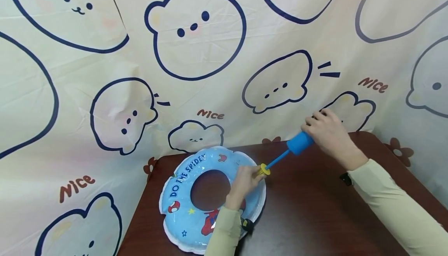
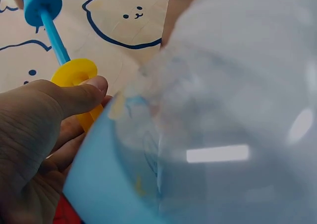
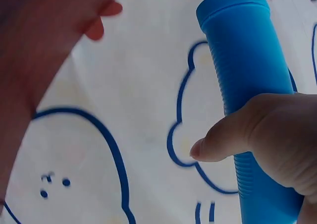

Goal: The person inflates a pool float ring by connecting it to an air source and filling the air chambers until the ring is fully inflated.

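A light blue inflatable swim ring with "DO THE SPIDEY" lettering lies on the table, looking puffed up. My right hand grips the thick blue barrel of a hand pump, its thumb across the ribbed side in the right wrist view. From the barrel a thin blue rod slants down left to a yellow flanged end. That yellow end is pinched by my left hand, over the ring's right side. Close up in the left wrist view, the ring's clear and blue vinyl bulges beside the fingers.
The dark brown table extends to the right of the ring. Behind it hangs a pale cloth printed with bear faces, folding round on both sides. Small black devices sit at the wrists.
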{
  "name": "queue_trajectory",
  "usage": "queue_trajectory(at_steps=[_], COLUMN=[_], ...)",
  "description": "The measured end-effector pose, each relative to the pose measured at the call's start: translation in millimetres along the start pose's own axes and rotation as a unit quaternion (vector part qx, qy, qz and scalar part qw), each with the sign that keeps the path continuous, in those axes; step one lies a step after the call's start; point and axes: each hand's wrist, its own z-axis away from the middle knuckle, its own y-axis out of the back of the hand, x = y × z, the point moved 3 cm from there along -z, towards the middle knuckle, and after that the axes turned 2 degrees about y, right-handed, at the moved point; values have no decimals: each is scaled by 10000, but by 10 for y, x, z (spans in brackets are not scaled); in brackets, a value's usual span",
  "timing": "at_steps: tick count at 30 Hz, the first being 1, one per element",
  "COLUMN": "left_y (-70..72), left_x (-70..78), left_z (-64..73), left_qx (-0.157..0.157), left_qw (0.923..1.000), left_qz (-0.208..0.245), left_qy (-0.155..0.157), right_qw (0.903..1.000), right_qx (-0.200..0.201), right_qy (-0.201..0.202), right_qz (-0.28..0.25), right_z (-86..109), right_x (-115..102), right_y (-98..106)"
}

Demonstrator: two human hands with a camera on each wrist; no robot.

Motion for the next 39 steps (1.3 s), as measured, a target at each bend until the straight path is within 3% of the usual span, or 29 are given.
queue_trajectory(at_steps=[4,8,22,29,34,39], left_y=[-4,-4,2,41,55,55], left_x=[-7,0,23,56,58,50], left_z=[-9,-8,0,10,20,22], left_qx=[0,32,129,202,202,117], left_qw=[10000,10000,9998,9995,9996,9998], left_qz=[49,48,99,-103,-68,-24], left_qy=[45,-23,-120,-228,-178,-129], right_qw=[10000,9998,9982,9970,9979,9991], right_qx=[43,83,231,154,-5,-113], right_qy=[-64,88,482,663,614,413], right_qz=[57,127,263,361,196,-52], right_z=[5,-6,-127,-188,-184,-141], right_x=[88,18,-703,-1025,-1031,-836], right_y=[63,38,-390,-512,-511,-432])
